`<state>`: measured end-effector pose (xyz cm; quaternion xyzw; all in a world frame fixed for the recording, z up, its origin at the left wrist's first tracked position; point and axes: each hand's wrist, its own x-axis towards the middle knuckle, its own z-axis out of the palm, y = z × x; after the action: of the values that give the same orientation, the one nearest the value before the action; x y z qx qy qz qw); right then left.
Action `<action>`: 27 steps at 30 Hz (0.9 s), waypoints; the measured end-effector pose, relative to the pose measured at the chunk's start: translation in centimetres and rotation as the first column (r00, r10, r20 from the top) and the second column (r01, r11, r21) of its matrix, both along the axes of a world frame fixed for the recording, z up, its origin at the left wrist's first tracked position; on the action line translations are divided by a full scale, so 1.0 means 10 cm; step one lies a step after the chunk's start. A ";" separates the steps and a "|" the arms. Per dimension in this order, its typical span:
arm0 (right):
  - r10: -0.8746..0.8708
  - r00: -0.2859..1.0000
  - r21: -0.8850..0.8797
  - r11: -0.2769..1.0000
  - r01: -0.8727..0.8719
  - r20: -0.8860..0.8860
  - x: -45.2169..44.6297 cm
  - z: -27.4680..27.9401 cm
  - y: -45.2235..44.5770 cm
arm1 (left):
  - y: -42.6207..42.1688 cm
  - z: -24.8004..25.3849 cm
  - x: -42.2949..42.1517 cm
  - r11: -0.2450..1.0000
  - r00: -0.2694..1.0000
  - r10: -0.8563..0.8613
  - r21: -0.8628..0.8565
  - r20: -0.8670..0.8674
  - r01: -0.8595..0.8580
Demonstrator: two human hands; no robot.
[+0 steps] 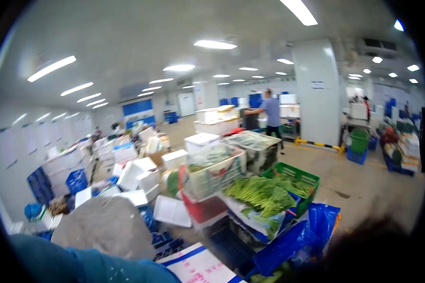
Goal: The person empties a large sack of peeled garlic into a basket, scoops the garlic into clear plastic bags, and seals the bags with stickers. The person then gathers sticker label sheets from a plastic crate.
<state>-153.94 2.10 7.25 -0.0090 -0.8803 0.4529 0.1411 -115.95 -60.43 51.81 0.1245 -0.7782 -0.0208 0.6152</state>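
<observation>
Pillar [316, 104]: pale, yellow-and-black barrier [320, 145] at its foot
Person [272, 113]: blue top, near the pillar, arm out
Ceiling [141, 35]: bright lamps [215, 44]
Green bin [359, 140]: above a blue crate [357, 156]

Pale floor [368, 191]: stacked produce crates [217, 177], 1 blue crate [357, 156] at right, 1 yellow-black barrier [319, 145] beside pillar [316, 101].

Dressed in a teal-blue sleeve [80, 264], plain, uneven in shade and loose enough to fold softly. Covers the arm farther up than the hand, itself out of view. Dotted partway along with small pale specks, too small to identify. Too blurred to make out the weave or any stitching.
</observation>
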 end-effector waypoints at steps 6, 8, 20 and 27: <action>0.100 0.964 0.256 0.952 -0.165 0.248 -2.16 -0.94 -0.35 | 0.23 0.38 -0.70 0.957 0.951 0.289 0.001 0.112 -0.291; 0.122 0.941 0.284 0.934 -0.217 0.316 -2.69 -1.06 -0.52 | 0.40 0.45 -0.84 0.930 0.923 0.366 -0.051 0.117 -0.363; 0.468 0.756 0.243 0.753 -0.612 0.458 -2.44 -1.28 -0.65 | 0.90 0.42 -0.12 0.853 0.854 0.517 0.043 0.055 -0.520; 0.726 0.612 0.046 0.632 -0.774 0.314 -1.15 -0.70 -1.70 | 1.25 0.56 0.53 0.860 0.860 0.509 -0.061 0.028 -0.507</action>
<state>-165.48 -14.90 0.25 0.3131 -0.8493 0.3844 -0.1813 -110.61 -47.93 57.41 0.3096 -0.7313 0.1649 0.5850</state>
